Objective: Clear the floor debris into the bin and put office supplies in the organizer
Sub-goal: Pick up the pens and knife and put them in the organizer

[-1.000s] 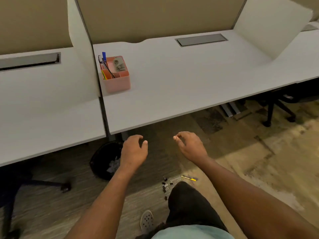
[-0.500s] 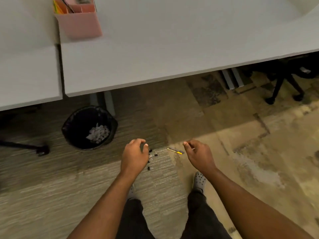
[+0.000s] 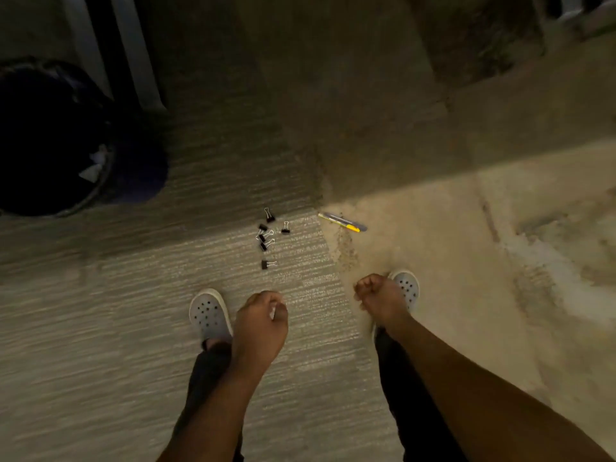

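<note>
Neither grip holds anything: left of them the black bin (image 3: 50, 138) stands on the carpet, the left hand (image 3: 261, 323) and right hand (image 3: 380, 296) hang curled above the shoes, and ahead lie scattered binder clips (image 3: 268, 236), with a yellow utility knife (image 3: 343, 222) just right of them

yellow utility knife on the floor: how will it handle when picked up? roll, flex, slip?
The yellow utility knife looks slim and rigid, so probably no flex. It lies flat on the floor, so it likely needs a fingertip pinch. Its flat-looking body seems unlikely to roll.
</note>
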Available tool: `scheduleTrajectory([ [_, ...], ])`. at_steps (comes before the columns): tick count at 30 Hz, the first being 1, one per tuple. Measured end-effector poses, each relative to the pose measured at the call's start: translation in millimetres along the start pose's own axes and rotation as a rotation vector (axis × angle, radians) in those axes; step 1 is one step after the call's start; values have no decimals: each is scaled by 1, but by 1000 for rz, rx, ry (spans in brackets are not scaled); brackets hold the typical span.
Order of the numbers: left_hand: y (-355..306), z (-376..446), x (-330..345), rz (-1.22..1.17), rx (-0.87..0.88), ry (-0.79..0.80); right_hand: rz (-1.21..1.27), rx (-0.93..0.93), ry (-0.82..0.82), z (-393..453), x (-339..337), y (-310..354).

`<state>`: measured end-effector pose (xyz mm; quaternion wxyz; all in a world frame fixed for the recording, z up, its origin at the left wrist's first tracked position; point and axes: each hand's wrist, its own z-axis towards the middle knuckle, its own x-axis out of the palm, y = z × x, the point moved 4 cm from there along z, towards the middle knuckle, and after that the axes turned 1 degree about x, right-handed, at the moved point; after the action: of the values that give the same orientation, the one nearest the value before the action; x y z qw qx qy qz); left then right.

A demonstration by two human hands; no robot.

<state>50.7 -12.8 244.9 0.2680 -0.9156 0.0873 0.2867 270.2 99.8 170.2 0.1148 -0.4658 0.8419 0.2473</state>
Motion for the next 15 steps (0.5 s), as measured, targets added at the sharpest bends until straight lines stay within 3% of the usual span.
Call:
scheduleTrajectory([
  [4, 33, 58, 54, 87, 91, 53, 65, 80, 41, 90, 35, -20],
  [9, 56, 151, 103, 235, 203, 54, 464, 274, 1, 191, 70, -18],
  [15, 73, 237, 126, 249, 172, -80, 767, 424, 0, 266, 87, -5],
])
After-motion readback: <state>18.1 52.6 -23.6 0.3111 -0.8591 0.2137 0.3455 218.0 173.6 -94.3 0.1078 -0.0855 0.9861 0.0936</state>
